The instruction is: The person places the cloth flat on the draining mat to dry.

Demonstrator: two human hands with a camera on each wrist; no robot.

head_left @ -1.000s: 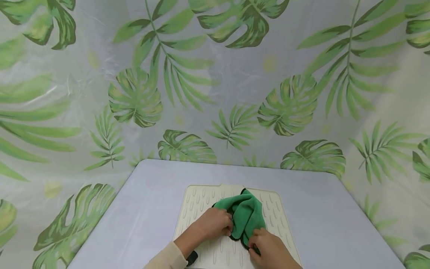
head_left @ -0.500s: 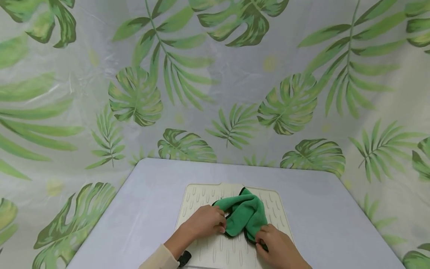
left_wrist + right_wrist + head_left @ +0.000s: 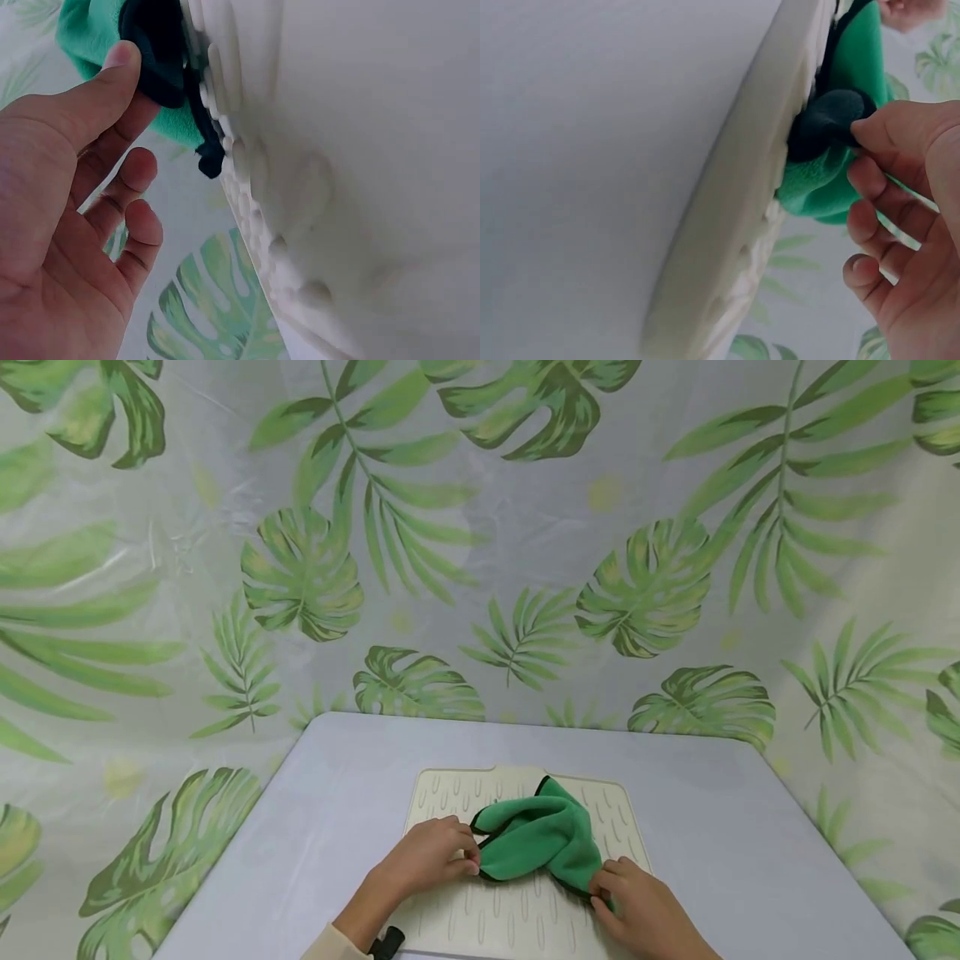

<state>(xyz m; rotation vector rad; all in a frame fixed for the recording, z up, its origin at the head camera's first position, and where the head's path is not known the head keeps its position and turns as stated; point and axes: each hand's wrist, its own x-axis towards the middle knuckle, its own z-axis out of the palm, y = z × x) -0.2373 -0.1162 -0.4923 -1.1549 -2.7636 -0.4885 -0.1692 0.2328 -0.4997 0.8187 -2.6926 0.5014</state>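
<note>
A rumpled green cloth (image 3: 558, 839) lies on a pale ridged mat (image 3: 480, 918), which rests on a white worktop (image 3: 337, 818). Around the cloth, the left hand (image 3: 433, 857) is at nine o'clock, the right hand (image 3: 639, 903) at four. Each has thumb and fingers pinched on its dark edging (image 3: 156, 67), likely to control the fabric between. No container is visible.
</note>
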